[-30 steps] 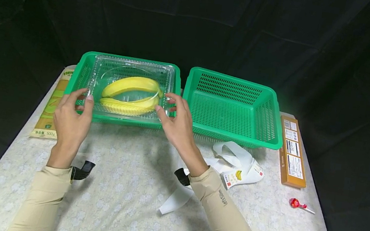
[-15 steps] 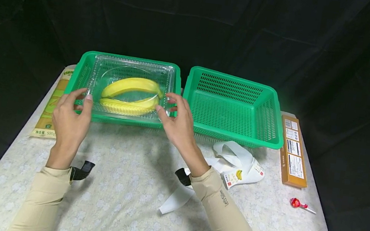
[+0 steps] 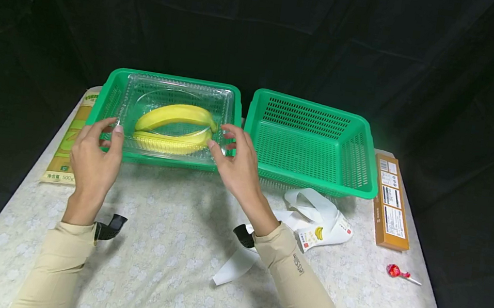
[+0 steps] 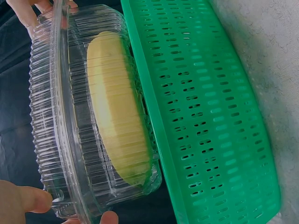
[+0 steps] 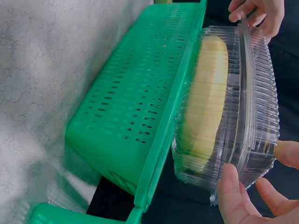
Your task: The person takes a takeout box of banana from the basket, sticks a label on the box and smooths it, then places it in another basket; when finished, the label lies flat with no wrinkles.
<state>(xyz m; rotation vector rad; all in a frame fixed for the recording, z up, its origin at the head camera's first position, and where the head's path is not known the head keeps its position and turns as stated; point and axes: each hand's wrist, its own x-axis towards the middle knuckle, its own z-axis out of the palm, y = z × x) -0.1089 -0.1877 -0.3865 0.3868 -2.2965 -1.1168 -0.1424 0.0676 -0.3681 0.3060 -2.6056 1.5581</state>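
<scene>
Both hands grip a clear plastic clamshell box (image 3: 225,104) by its near corners. Its lid lies over the base, and the two yellow bananas (image 3: 178,114) inside show through it. The left hand (image 3: 96,157) pinches the left corner, thumb on the near side. At the right corner, the right hand (image 3: 239,168) has its thumb and fingers about the edge, as the right wrist view shows best on the box (image 5: 261,93). Underneath is the left green basket (image 3: 103,98); in the left wrist view the box (image 4: 44,121) sits above that basket's rim (image 4: 152,109).
A second green basket (image 3: 299,150) stands to the right. In front of it lies a white strap (image 3: 328,232) with a banana print. An orange box (image 3: 391,209) and a red lollipop (image 3: 394,271) lie at the right edge, and a yellow-green 500g packet (image 3: 63,158) at the left.
The upper banana shows very slightly lower within the clear box. Both hands keep nearly the same place and grip.
</scene>
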